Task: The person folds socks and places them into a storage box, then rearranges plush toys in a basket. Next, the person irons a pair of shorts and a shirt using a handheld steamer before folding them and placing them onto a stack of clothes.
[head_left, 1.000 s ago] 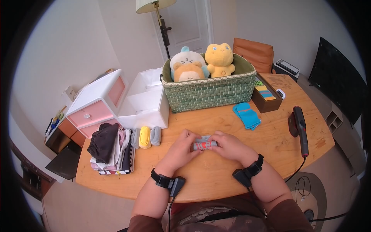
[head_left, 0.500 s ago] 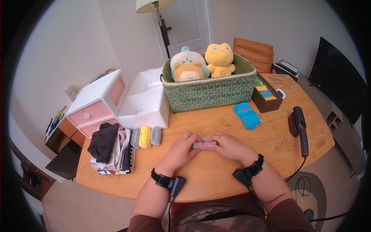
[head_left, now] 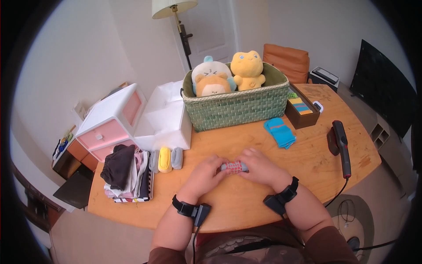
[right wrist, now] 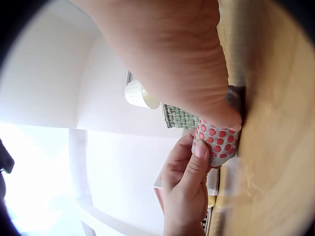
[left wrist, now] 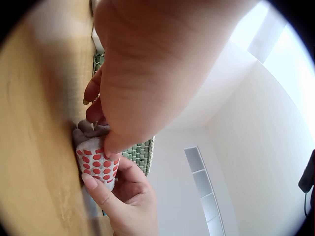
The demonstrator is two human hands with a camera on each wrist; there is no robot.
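A grey sock with red dots (head_left: 234, 167), rolled into a short bundle, lies between both hands just above the wooden table. My left hand (head_left: 205, 174) grips its left end with thumb and fingers. At the other end, my right hand (head_left: 262, 169) pinches it the same way. The left wrist view shows the right thumb pressed on the dotted sock (left wrist: 98, 164), with bunched grey fabric at the far end. In the right wrist view, the left thumb lies across the dotted face of the sock (right wrist: 219, 140).
Rolled grey and yellow socks (head_left: 164, 159) stand left, beside folded clothes (head_left: 127, 174). Behind are a pink-white drawer unit (head_left: 110, 123), a white box (head_left: 169, 132) and a green basket (head_left: 237, 112) of plush toys. Blue socks (head_left: 280, 133), a brown box (head_left: 303, 119) and a corded brush-like appliance (head_left: 340, 149) are right.
The grey flap behind the dotted sock has been tucked in, leaving a more compact roll. Both hands stay on it, shifting only slightly. The head view has tilted a little.
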